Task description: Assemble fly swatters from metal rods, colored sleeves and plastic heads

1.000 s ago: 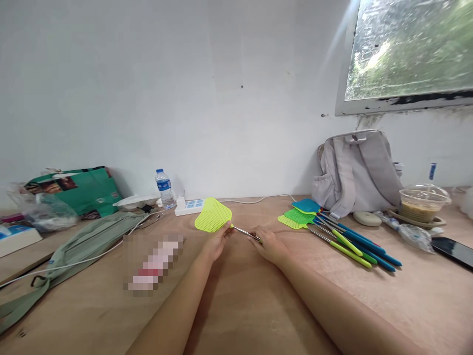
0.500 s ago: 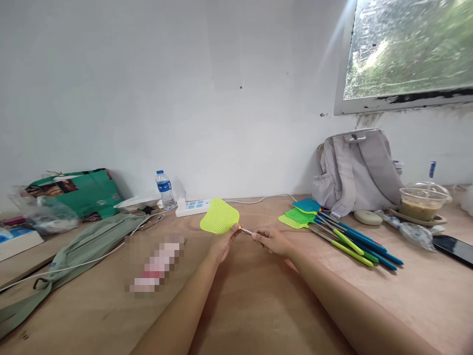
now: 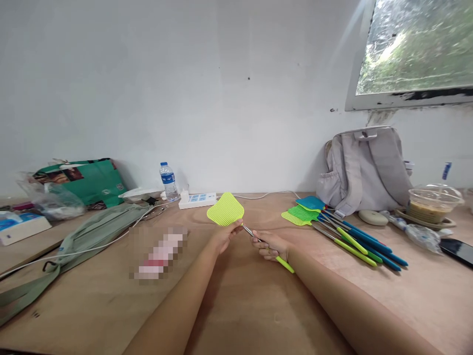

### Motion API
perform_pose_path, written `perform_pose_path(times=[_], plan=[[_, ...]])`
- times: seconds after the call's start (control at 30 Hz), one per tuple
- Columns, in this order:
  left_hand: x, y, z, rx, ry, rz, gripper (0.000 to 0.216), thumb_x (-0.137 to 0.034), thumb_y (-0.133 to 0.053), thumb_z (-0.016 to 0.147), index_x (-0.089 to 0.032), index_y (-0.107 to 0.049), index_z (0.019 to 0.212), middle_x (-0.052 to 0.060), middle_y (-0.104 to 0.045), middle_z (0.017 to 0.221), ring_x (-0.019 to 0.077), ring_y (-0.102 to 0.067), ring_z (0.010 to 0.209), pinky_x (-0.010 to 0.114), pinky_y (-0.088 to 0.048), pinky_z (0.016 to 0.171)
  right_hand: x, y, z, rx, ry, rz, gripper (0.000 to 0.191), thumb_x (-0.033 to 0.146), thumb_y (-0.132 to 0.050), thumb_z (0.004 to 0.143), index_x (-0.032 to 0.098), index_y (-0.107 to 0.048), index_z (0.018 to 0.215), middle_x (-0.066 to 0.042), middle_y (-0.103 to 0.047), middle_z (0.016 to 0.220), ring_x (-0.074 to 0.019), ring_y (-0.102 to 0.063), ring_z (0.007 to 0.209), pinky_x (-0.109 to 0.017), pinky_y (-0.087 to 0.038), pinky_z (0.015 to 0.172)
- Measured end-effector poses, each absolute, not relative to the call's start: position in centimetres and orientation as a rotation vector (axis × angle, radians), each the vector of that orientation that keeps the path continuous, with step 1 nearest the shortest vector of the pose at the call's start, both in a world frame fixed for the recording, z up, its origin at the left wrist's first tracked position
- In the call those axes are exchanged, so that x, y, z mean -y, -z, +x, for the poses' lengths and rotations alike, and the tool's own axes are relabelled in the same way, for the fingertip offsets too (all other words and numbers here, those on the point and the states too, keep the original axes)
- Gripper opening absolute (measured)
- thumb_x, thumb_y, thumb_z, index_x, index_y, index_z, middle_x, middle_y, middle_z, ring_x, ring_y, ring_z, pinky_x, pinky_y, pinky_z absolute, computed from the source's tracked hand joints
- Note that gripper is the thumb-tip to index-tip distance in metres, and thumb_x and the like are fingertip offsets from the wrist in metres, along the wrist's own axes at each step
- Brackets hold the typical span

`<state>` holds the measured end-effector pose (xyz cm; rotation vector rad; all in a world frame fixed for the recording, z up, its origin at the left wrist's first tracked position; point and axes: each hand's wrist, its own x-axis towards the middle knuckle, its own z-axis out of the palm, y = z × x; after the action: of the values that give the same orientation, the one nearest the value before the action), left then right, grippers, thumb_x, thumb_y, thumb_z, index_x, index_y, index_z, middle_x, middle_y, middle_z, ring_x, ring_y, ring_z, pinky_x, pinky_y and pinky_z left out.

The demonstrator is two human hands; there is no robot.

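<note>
A yellow-green fly swatter [image 3: 225, 209] is held in front of me over the wooden table, its perforated head pointing away. My left hand [image 3: 226, 236] pinches it at the neck, where the head meets the metal rod. My right hand [image 3: 271, 246] is closed round the rod lower down, and the yellow-green grip shows below that hand. To the right lies a pile of fly swatters [image 3: 343, 234] with blue, green and yellow-green heads and handles; neither hand touches it.
A grey backpack [image 3: 365, 170] leans on the wall behind the pile, beside a plastic cup of drink [image 3: 430, 209] and a phone [image 3: 458, 251]. At the back left stand a power strip [image 3: 198, 199], a water bottle [image 3: 169, 182] and a green bag [image 3: 96, 180]. A grey-green strap [image 3: 92, 239] lies left.
The swatter's grip now shows below my right hand, and the rod slants more toward me. The view has shifted slightly, so the surroundings sit a little further right.
</note>
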<state>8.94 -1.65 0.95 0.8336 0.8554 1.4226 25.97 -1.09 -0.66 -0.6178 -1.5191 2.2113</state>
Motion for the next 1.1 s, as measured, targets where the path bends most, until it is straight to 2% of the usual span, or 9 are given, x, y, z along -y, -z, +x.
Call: perform_pose_path(times=[0.13, 0.3, 0.4, 0.53, 0.7, 0.83, 0.93, 1.0, 1.1], plan=[[1.5, -0.7, 9.0, -0.852, -1.45, 0.836, 0.018, -0.009, -0.072, 0.055, -0.013, -0.061, 0.069, 0.001, -0.064, 0.065, 0.0116, -0.06, 0.062, 0.03, -0.047, 0.075, 1.4, 0.9, 25.3, 1.653, -1.901, -0.808, 0.032, 0.05, -0.034, 0.083, 0.021, -0.037, 0.07, 0.012, -0.024, 0.043, -0.0038, -0.014, 0.028, -0.016, -0.012, 0.029], [1.5, -0.9, 9.1, -0.75, -1.394, 0.867, 0.014, -0.016, -0.071, 0.061, -0.011, -0.061, 0.07, 0.005, -0.065, 0.068, 0.0131, -0.061, 0.068, 0.026, -0.047, 0.074, 2.1, 0.6, 24.6, 1.955, -0.973, -0.868, 0.032, 0.043, -0.033, 0.085, 0.019, -0.043, 0.067, 0.006, -0.036, 0.049, -0.008, -0.033, 0.044, -0.019, -0.027, 0.043], [2.0, -1.5, 10.0, -0.645, -1.447, 0.829, 0.013, -0.018, -0.07, 0.062, -0.012, -0.061, 0.068, 0.003, -0.064, 0.067, 0.0114, -0.06, 0.068, 0.023, -0.048, 0.07, 2.5, 0.2, 24.3, 2.006, -0.631, -0.825, 0.028, 0.038, -0.036, 0.084, 0.019, -0.043, 0.065, 0.003, -0.042, 0.056, -0.0101, -0.039, 0.053, -0.021, -0.03, 0.049], [3.2, -2.3, 11.8, -0.552, -1.614, 0.762, 0.015, -0.02, -0.071, 0.06, -0.014, -0.058, 0.066, -0.003, -0.061, 0.063, 0.0081, -0.058, 0.061, 0.02, -0.046, 0.062, 2.9, 0.1, 24.0, 1.963, -0.489, -0.762, 0.021, 0.033, -0.038, 0.082, 0.02, -0.043, 0.067, 0.002, -0.046, 0.06, -0.0109, -0.041, 0.054, -0.022, -0.032, 0.051], [3.9, -2.8, 12.4, -0.48, -1.601, 0.833, 0.017, -0.025, -0.072, 0.06, -0.016, -0.06, 0.067, -0.002, -0.062, 0.065, 0.0096, -0.058, 0.062, 0.024, -0.047, 0.066, 3.5, 0.5, 23.3, 1.814, -0.437, -0.743, 0.018, 0.033, -0.04, 0.081, 0.02, -0.046, 0.071, 0.0, -0.049, 0.062, -0.0119, -0.043, 0.054, -0.023, -0.035, 0.053], [3.9, -1.7, 12.7, -0.544, -1.559, 0.964, 0.022, -0.028, -0.068, 0.065, -0.016, -0.065, 0.083, 0.003, -0.066, 0.082, 0.0147, -0.06, 0.082, 0.026, -0.044, 0.08, 3.5, 0.9, 22.5, 1.669, -0.519, -0.796, 0.019, 0.036, -0.037, 0.083, 0.021, -0.045, 0.075, -0.001, -0.049, 0.064, -0.0135, -0.045, 0.056, -0.025, -0.037, 0.055], [4.0, 0.0, 13.6, -0.608, -1.449, 1.051, 0.026, -0.031, -0.064, 0.069, -0.018, -0.065, 0.092, 0.006, -0.065, 0.098, 0.0179, -0.054, 0.101, 0.027, -0.038, 0.09, 3.0, 1.3, 22.4, 1.533, -0.525, -0.83, 0.02, 0.037, -0.032, 0.084, 0.022, -0.043, 0.078, -0.002, -0.049, 0.068, -0.0155, -0.048, 0.064, -0.027, -0.039, 0.059], [4.2, 1.1, 14.5, -0.613, -1.331, 1.052, 0.026, -0.032, -0.06, 0.072, -0.021, -0.064, 0.095, 0.006, -0.065, 0.099, 0.0174, -0.052, 0.105, 0.027, -0.037, 0.091, 2.5, 1.5, 22.8, 1.398, -0.484, -0.844, 0.018, 0.036, -0.032, 0.084, 0.022, -0.041, 0.078, -0.002, -0.047, 0.07, -0.0166, -0.047, 0.068, -0.028, -0.04, 0.063], [4.2, 2.5, 15.7, -0.613, -1.205, 1.076, 0.022, -0.032, -0.057, 0.074, -0.022, -0.063, 0.092, 0.006, -0.066, 0.09, 0.0178, -0.055, 0.098, 0.028, -0.04, 0.086, 1.9, 1.6, 23.7, 1.25, -0.428, -0.853, 0.014, 0.034, -0.034, 0.082, 0.022, -0.039, 0.078, -0.003, -0.044, 0.074, -0.0177, -0.046, 0.074, -0.031, -0.038, 0.071]])
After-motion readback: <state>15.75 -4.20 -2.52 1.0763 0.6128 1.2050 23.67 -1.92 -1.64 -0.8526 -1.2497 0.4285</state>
